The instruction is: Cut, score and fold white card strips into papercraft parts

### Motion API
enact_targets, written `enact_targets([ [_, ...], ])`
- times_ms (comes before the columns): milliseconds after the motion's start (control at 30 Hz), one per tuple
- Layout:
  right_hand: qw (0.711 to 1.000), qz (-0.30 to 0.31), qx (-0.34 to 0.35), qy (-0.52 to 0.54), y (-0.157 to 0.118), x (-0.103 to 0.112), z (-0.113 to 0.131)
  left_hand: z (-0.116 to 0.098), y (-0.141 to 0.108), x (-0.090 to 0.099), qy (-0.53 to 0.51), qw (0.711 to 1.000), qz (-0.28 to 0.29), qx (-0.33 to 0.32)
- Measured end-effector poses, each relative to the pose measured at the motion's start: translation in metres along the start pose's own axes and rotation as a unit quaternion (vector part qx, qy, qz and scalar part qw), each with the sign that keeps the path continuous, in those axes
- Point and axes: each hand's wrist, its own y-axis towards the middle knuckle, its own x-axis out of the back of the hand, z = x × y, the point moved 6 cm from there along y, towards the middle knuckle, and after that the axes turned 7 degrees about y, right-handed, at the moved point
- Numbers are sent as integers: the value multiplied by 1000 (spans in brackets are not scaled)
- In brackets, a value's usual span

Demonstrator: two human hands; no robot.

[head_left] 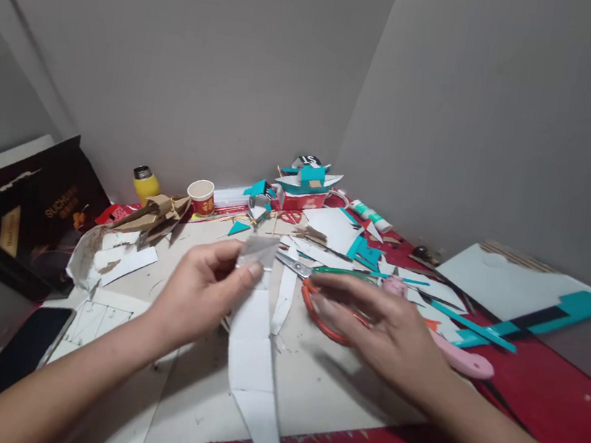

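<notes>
My left hand (209, 286) pinches the upper end of a long, creased white card strip (252, 333) between thumb and fingers. A grey patch (259, 251) covers the strip's top, and its tapered lower end hangs toward the front edge. At the right, my right hand (384, 329) is curled at the handles of a pair of scissors (328, 321) with an orange-red loop. Their metal blades point left, toward the strip's top; the fingers partly hide the handles. Behind the strip lies a narrower white strip (283, 297).
A red-and-teal paper boat model (303, 186) stands at the back. Around it are a paper cup (200, 197), a yellow bottle (145, 184) and card scraps. A dark box (37, 214) and phone (30, 345) are left; a pink-handled tool (463, 356) lies right.
</notes>
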Motion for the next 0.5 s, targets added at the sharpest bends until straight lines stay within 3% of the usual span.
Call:
enact_targets([
  [67, 975, 104, -80, 179, -13, -22, 4, -5, -3, -20, -5, 999, 32, -28],
  [167, 930, 169, -160, 286, -27, -42, 4, -8, -7, -37, 19, 995, 85, -40],
  [233, 920, 175, -182, 300, -28, -44, 0, -2, -5, -23, 48, 997, 56, -15],
  [300, 918, 173, -191, 300, -25, -42, -5, 9, -1, 12, 129, 991, -36, 17],
  [333, 918, 174, -196, 299, -24, -40, -7, 14, 0, 33, 214, 972, -96, 13],
  [400, 913, 182, -208, 301, -22, -40, -11, 33, 3, 64, 419, 895, -137, 60],
  [467, 909, 195, -215, 300, -22, -42, -14, 65, 4, 80, 538, 824, -87, 153],
  [500, 907, 199, -217, 300, -22, -44, -16, 80, 4, 82, 563, 804, -51, 183],
])
